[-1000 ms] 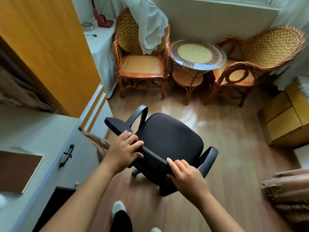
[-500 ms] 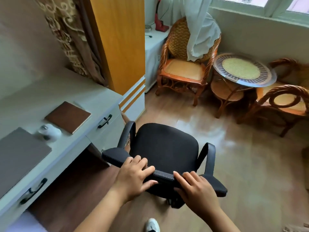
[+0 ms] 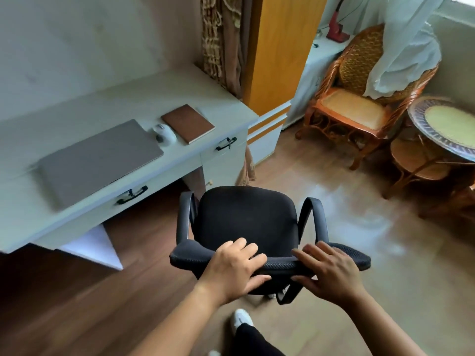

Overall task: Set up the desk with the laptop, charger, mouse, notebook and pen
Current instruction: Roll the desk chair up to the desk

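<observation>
A closed grey laptop point(image 3: 100, 156) lies on the pale desk point(image 3: 64, 119). Right of it sits a white mouse point(image 3: 164, 134), then a brown notebook point(image 3: 187, 123) near the desk's right end. I see no charger or pen. A black office chair point(image 3: 246, 219) stands on the floor in front of the desk's right half. My left hand point(image 3: 235, 268) and my right hand point(image 3: 330, 272) both grip the top of its backrest, side by side.
The desk has drawers with black handles point(image 3: 131, 195). An orange wardrobe point(image 3: 277, 50) stands right of it. Further right are a rattan armchair point(image 3: 359, 98) draped with white cloth and a round rattan table point(image 3: 447, 134). My shoe point(image 3: 241, 321) is below the chair.
The view has swung left, bringing the desk with laptop, mouse and notebook into sight. The chair has turned and shifted towards the desk, with both hands still on its backrest.
</observation>
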